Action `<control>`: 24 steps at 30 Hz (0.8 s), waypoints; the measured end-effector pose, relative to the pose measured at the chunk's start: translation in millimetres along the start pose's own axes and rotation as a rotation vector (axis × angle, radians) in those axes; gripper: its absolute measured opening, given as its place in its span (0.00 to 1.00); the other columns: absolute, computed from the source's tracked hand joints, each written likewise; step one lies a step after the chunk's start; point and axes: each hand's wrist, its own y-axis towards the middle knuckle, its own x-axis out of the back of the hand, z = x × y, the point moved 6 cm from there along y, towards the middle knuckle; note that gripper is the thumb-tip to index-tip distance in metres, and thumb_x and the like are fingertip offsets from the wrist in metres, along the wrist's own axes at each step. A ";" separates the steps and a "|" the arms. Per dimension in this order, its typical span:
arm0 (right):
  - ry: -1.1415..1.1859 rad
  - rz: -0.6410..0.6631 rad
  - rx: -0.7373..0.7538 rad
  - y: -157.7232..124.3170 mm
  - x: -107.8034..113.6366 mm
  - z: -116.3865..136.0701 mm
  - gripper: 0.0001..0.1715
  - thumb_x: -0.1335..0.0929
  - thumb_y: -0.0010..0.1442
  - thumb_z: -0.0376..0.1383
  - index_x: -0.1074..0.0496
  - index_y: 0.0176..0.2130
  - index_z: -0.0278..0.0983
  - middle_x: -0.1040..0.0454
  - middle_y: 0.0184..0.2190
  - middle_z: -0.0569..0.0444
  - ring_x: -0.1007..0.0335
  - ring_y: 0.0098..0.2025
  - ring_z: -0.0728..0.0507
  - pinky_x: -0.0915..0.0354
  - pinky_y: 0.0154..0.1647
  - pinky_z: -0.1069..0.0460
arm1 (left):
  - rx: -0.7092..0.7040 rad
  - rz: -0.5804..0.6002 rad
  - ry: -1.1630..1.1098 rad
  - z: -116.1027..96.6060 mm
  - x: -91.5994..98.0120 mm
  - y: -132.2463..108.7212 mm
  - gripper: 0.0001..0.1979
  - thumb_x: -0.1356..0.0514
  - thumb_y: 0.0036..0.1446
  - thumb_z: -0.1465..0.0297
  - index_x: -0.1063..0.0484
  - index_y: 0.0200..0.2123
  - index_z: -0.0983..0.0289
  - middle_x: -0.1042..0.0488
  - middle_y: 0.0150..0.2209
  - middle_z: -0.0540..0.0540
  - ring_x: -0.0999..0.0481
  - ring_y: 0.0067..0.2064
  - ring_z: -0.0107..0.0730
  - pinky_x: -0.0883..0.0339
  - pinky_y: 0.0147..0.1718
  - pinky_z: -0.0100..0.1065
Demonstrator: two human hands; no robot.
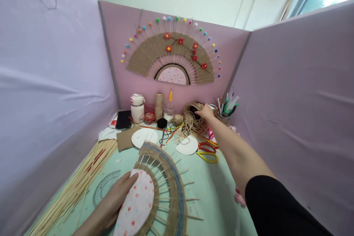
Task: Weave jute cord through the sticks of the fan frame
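My left hand (121, 191) grips a half-round woven fan (174, 180) at its lower left. The thumb lies over its white paper centre (139, 195) with red dots, and the other fingers are hidden beneath. Thin sticks poke out past the fan's brown and blue-grey woven band. Stretched to the back right, my right hand (205, 111) closes on a loose bundle of beige twine (190, 123). Its thumb shows against a dark patch in the bundle; the remaining fingers are mostly out of sight. White paper half-circle (187, 145) lies just in front of the twine.
Long thin sticks (74, 184) and a clear protractor (105, 186) lie left. Along the back stand a white bottle (137, 108), a twine spool (159, 106) and a tool cup (223, 118). Scissors (207, 155) lie right. A finished fan (155, 51) hangs on the pink panel.
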 end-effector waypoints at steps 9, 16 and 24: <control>0.119 -0.067 -0.149 33.6 -12.0 -2.5 0.21 0.35 0.55 0.30 0.34 0.49 0.28 0.27 0.46 0.33 0.29 0.49 0.35 0.35 0.47 0.46 | 0.015 -0.028 -0.040 1.3 6.7 9.8 0.25 0.34 0.50 0.61 0.33 0.50 0.63 0.21 0.43 0.59 0.20 0.40 0.43 0.27 0.32 0.35; 0.273 -0.199 -0.053 67.9 40.8 11.0 0.21 0.35 0.52 0.31 0.31 0.48 0.31 0.27 0.47 0.39 0.31 0.48 0.38 0.36 0.49 0.48 | 0.033 -0.069 -0.035 0.1 8.4 9.8 0.25 0.34 0.50 0.61 0.33 0.50 0.62 0.22 0.45 0.58 0.20 0.41 0.42 0.27 0.35 0.35; 0.441 -0.290 0.113 64.4 134.0 46.5 0.18 0.33 0.46 0.30 0.29 0.40 0.32 0.25 0.37 0.47 0.30 0.37 0.45 0.34 0.41 0.51 | 0.024 -0.063 -0.022 1.6 5.8 7.7 0.26 0.34 0.49 0.63 0.35 0.51 0.62 0.21 0.43 0.59 0.20 0.40 0.41 0.27 0.37 0.36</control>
